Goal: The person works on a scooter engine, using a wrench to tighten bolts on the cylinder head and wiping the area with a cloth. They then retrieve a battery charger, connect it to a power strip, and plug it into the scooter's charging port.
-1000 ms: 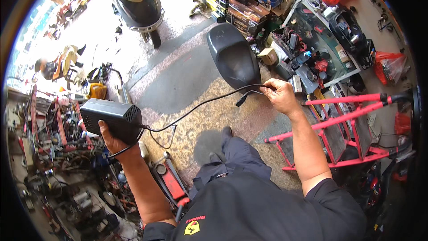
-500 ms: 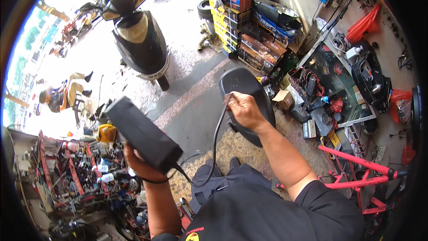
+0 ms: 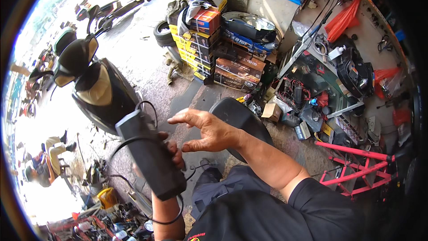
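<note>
- Centre-left of frame, over concrete floor point(image 3: 147, 69): black charger brick point(image 3: 149, 154), long rectangular box w/ rounded edges, matte casing, ribbed end face pointing up-left; sitting tilted, lower end toward the person.
- Black cable point(image 3: 133, 140) looping over the brick's top & hanging in a curve below the wrist; thin, rubbery-looking.
- Left hand point(image 3: 174, 151) gripping the brick from behind, fingers wrapping its right side; forearm rising from lower edge.
- Right hand point(image 3: 207, 131) hovering just beside the brick's upper right, holding nothing; fingers spreading wide, slightly curled, thumb lying below; palm side can't tell. Forearm bare, black sleeve at elbow.
- Black scooter seat point(image 3: 243, 118), smooth & rounded, lying on floor behind right wrist.
- Black scooter point(image 3: 96, 87), glossy body, tan panel, standing left, just beyond the brick.
- Stacked cardboard boxes point(image 3: 209, 47), yellow/brown/red, sitting against back wall.
- Red metal stand point(image 3: 356, 169), tubular, resting at right.
</note>
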A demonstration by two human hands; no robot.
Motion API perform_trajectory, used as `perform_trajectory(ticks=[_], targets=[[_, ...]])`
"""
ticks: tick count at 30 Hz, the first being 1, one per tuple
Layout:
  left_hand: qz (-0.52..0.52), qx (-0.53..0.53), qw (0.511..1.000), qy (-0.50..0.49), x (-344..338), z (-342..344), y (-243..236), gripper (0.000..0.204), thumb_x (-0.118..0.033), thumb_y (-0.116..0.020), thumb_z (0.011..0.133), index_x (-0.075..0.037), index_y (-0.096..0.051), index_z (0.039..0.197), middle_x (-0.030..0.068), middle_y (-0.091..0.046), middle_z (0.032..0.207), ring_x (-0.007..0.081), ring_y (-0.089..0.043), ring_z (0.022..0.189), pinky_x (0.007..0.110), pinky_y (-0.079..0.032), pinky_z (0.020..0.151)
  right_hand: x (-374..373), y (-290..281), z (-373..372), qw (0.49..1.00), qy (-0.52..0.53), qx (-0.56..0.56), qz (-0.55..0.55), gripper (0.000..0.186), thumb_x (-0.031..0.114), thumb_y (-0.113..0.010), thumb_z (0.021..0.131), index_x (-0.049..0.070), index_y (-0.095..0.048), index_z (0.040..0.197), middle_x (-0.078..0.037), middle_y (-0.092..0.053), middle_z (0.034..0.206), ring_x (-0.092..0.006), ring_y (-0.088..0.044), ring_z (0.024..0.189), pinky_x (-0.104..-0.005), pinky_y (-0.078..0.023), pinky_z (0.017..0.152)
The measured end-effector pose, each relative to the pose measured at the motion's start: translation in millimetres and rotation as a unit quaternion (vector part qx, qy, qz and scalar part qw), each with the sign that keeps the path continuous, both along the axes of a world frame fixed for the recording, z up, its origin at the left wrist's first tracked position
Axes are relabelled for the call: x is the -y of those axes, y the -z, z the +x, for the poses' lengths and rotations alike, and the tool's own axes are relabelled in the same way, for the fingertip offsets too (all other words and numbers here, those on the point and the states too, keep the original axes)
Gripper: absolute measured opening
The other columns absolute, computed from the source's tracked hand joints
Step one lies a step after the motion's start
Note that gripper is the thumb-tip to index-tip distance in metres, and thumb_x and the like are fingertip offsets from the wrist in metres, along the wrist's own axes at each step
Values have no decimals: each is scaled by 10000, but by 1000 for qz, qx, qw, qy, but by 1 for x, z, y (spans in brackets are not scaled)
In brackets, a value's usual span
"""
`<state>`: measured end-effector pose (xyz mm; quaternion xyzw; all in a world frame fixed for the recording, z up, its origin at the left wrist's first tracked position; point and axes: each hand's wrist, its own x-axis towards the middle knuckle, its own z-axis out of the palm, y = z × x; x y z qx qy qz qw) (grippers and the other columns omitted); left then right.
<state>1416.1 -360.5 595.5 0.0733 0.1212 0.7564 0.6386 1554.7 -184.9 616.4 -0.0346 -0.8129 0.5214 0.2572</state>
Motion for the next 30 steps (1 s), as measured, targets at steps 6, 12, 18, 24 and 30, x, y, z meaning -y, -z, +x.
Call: perform_trajectory(ticks=[6, 12, 18, 24, 30], targets=[[129, -3, 984, 122, -56, -52, -54, 576, -401, -481, 997, -25, -375, 1420, 134, -494, 1003, 247, -568, 783, 333, -475, 551, -12, 70, -63, 979, 13, 203, 14, 462, 310, -662, 901, 95, -577, 1301, -209, -583, 1275, -374, -560, 1182, -441, -448, 1009], [130, -54, 989, 48, -81, -86, -76, 591, -368, -499, 992, 20, -356, 1415, 155, -480, 1056, 249, -578, 808, 324, -475, 564, -69, 105, -73, 963, 111, 236, -70, 295, 292, -623, 945, 4, -640, 1003, -222, -669, 866, -379, -660, 793, -438, -506, 708], [53, -82, 994, -47, -98, -139, -66, 623, -391, -536, 963, -8, -387, 1431, 219, -276, 1518, 324, -538, 1023, 420, -499, 765, -120, 65, -65, 800, 53, 109, -588, 354, 362, -494, 1028, 35, -576, 921, -34, -562, 716, -129, -560, 579, -302, -486, 457], [111, 36, 991, -60, -126, -114, 3, 863, -524, -669, 855, 55, -374, 1423, 288, -359, 1470, 424, -456, 1274, 478, -505, 929, -125, 21, -101, 747, -15, -3, -665, 362, 353, -420, 1050, 33, -585, 1008, -113, -630, 900, -246, -653, 831, -409, -549, 722], [10, 34, 994, -104, -140, -77, 7, 754, -603, -537, 888, 16, -510, 1316, 232, -513, 1376, 364, -495, 1275, 547, -425, 1014, -115, 10, -136, 704, 24, -113, -701, 356, 356, -396, 1053, 43, -566, 1070, -125, -644, 1009, -274, -639, 1031, -433, -530, 835]])
